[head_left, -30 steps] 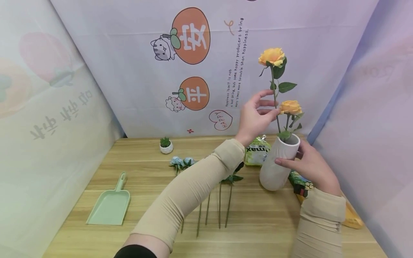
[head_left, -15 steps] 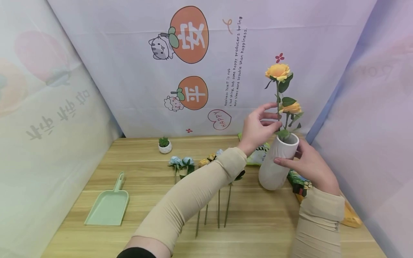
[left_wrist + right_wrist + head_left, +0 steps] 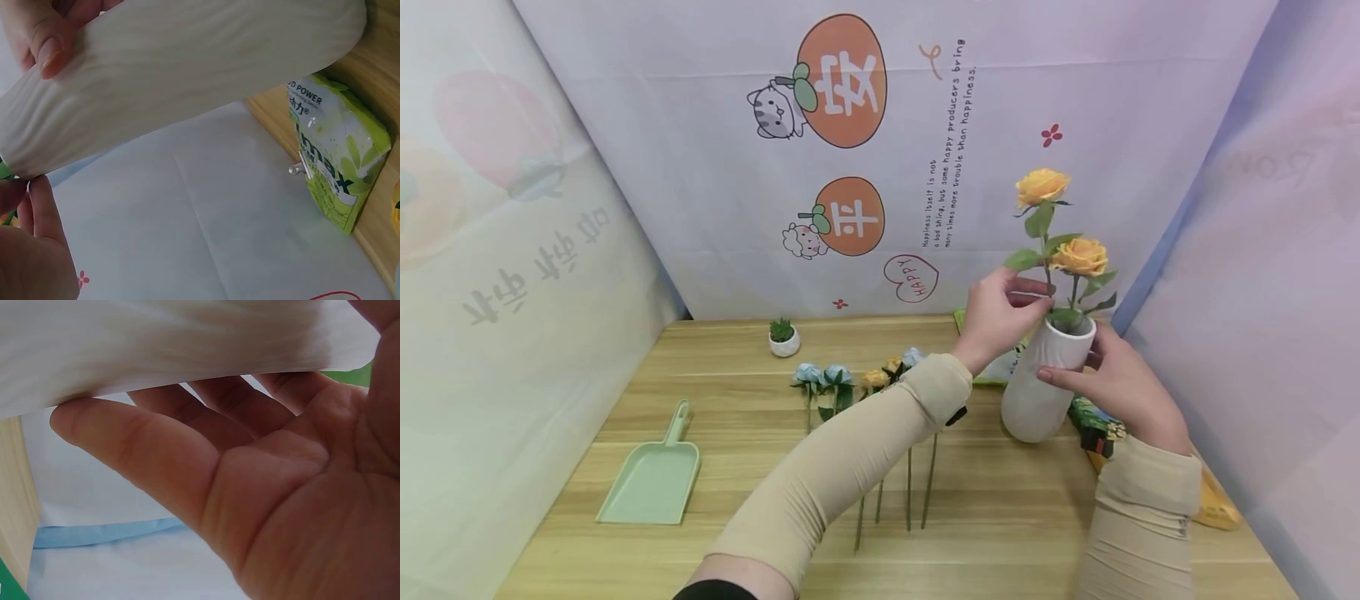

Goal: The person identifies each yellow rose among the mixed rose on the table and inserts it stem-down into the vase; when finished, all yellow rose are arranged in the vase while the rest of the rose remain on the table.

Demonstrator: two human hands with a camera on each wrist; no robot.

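Note:
On the right of the table a white ribbed vase leans a little, its mouth up. My right hand grips it near the top, thumb in front and fingers behind. At the mouth my left hand pinches the stem of a yellow rose, whose bloom stands above the hand. A second, lower yellow rose stands in the vase beside it. In the left wrist view, the left fingertips touch the vase rim. The right wrist view shows the right thumb against the vase wall; the stem ends are hidden inside.
Several blue roses and yellow roses lie mid-table, partly under the left sleeve. A green dustpan lies left, a small potted succulent at the back. A green-white bag stands behind the vase; another package lies right.
The left hand has moved down to the vase mouth, and the held yellow rose has sunk lower and turned, its leaves now pointing left. The right hand keeps its grip on the vase.

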